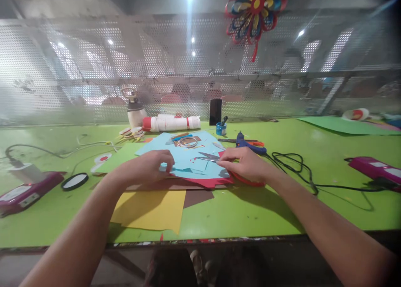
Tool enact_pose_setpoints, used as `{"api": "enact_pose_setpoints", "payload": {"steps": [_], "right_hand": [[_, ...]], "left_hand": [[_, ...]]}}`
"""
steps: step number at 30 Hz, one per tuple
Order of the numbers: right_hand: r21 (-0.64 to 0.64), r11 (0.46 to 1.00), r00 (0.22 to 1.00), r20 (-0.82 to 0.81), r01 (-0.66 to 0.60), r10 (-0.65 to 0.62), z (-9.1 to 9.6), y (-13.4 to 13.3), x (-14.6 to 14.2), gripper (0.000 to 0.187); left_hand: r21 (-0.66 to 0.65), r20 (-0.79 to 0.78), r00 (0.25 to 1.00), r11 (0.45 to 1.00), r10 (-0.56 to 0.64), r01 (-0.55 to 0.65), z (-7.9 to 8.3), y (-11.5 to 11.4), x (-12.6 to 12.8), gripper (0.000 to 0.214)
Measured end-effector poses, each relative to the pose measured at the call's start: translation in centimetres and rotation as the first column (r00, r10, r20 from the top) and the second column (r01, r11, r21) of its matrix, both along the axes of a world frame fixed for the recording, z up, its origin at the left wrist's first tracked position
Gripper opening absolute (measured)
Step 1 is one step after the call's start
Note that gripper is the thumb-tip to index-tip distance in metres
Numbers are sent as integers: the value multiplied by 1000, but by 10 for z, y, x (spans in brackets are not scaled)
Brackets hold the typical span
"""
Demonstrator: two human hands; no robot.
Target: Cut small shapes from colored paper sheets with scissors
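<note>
My left hand (pixel 156 165) hovers over the near left edge of the light blue paper (pixel 203 141), its fingers loosely bent and apart from the thumb, with no object visible in them. Whether the fingertips touch the paper, I cannot tell. My right hand (pixel 246 163) is closed on the scissors (pixel 209 157); their slightly parted blades point left over the blue paper, and the red handles show beneath the palm. Small blue offcuts lie below the blades. Red paper (pixel 203 182) sticks out under the blue sheet, with yellow paper (pixel 152 209) nearer me.
A blue glue gun (pixel 249 145) with a black cord lies beyond my right hand. Purple power strips (pixel 376 170) sit at both sides. Behind the papers stand a white bottle (pixel 136 115), a white roll (pixel 172 123), a phone (pixel 215 111) and a small blue jar (pixel 221 129).
</note>
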State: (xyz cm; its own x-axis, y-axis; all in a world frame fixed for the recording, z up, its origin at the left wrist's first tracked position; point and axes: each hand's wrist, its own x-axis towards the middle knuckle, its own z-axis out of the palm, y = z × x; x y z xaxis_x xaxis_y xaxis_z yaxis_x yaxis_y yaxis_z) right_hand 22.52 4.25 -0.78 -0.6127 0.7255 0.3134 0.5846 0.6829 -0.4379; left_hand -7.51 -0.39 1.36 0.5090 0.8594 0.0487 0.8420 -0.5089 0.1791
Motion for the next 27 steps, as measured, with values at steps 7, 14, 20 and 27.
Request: {"api": "enact_pose_setpoints", "payload": {"steps": [7, 14, 20, 27], "right_hand": [[68, 997, 992, 125, -33, 25, -18, 7, -5, 28], [108, 987, 940, 332, -117, 76, -19, 3, -5, 49], [188, 970, 925, 373, -151, 72, -21, -1, -7, 37], [216, 972, 948, 319, -92, 18, -19, 4, -10, 26]], "left_hand": [[-48, -44, 999, 999, 16, -18, -5, -4, 3, 12], [-111, -51, 997, 992, 57, -63, -7, -2, 1, 21], [-53, -17, 994, 993, 104, -105, -16, 4, 6, 33], [30, 32, 997, 997, 66, -67, -19, 3, 24, 55]]}}
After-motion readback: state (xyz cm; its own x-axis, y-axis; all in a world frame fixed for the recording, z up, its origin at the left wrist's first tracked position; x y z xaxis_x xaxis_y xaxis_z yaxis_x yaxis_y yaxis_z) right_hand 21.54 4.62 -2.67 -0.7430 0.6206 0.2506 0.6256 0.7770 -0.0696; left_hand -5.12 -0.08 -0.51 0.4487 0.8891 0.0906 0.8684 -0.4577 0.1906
